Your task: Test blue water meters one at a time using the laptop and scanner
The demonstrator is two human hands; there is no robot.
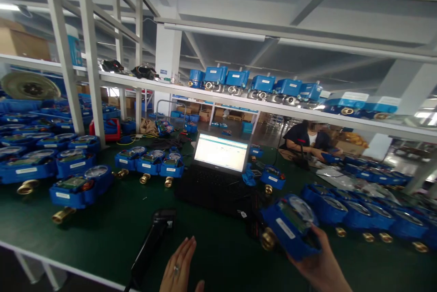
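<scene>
Gripping a blue meter (290,228) from beneath, tilted above the worktop (112,228), the right hand (321,267) does best holding its label side steady and unobscured, while the left hand (179,269) hovers open and empty, the black scanner (153,237) just to its left.

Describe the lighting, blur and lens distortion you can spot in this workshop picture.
Head view: the laptop screen glows almost white, its text unreadable. Head view: daylight glare pales the shelf at the far right. Head view: the wide lens tilts the white posts. Head view: the blue meter in the right hand is smeared soft.
</scene>
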